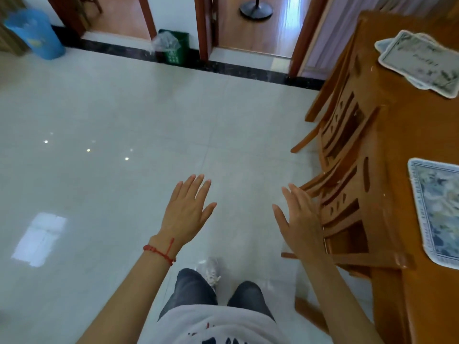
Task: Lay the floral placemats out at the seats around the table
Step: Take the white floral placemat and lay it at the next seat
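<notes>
A wooden table (pixel 395 70) fills the right edge of the view. One floral placemat (pixel 438 214) lies flat on it near me. Farther along the table a small stack of floral placemats (pixel 419 62) rests at an angle. My left hand (pixel 186 212), with a red string on the wrist, hovers open over the floor, holding nothing. My right hand (pixel 300 224) is also open and empty, its fingers spread just left of the nearest chair back (pixel 347 214). Both hands are away from the placemats.
Two wooden chairs (pixel 342 130) are pushed in along the table's left side. Pale tiled floor (pixel 124 120) stretches to the left. A blue bin (pixel 34 33) and a green bin (pixel 173 47) stand by the far wall, between two doorways.
</notes>
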Demonstrator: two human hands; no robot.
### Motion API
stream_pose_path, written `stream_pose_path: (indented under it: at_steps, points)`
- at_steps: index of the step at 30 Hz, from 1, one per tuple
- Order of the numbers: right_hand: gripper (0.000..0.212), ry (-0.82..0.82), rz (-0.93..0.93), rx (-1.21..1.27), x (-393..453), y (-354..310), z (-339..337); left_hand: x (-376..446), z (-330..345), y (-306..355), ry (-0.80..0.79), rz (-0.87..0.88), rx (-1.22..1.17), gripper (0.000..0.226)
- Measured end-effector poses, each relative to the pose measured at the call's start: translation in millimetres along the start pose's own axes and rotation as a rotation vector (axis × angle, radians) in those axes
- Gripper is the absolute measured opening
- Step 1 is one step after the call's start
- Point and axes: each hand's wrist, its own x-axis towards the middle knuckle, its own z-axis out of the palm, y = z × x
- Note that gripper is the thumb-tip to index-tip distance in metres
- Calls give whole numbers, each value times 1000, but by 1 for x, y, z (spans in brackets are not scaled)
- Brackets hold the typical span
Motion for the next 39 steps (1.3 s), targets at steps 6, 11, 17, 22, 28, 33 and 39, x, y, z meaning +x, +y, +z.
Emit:
stream_pose_path:
  at_steps: [6, 11, 17, 22, 28, 33, 39]
  points:
    - [51, -33, 105, -44, 57, -2, 5, 81, -10, -27, -24, 68, 8, 69]
    - [61, -50, 139, -8, 115, 14, 14, 153, -11, -30, -22, 106, 5, 66]
    - [59, -32, 149, -12, 208, 56, 18, 256, -10, -15, -23, 131, 17, 67]
    - [59, -22, 154, -34, 277, 86, 8, 332, -20, -2, -27, 150, 39, 67]
    - [56, -1, 195, -46, 347, 112, 5, 415, -33, 4, 0, 174, 19, 65]
    - [57, -25, 242, -44, 403, 125, 14, 488, -38, 4, -20, 240, 23, 67]
    - [67, -12, 369, -59, 482, 136, 19, 592, -44, -6, -63, 351, 42, 69]
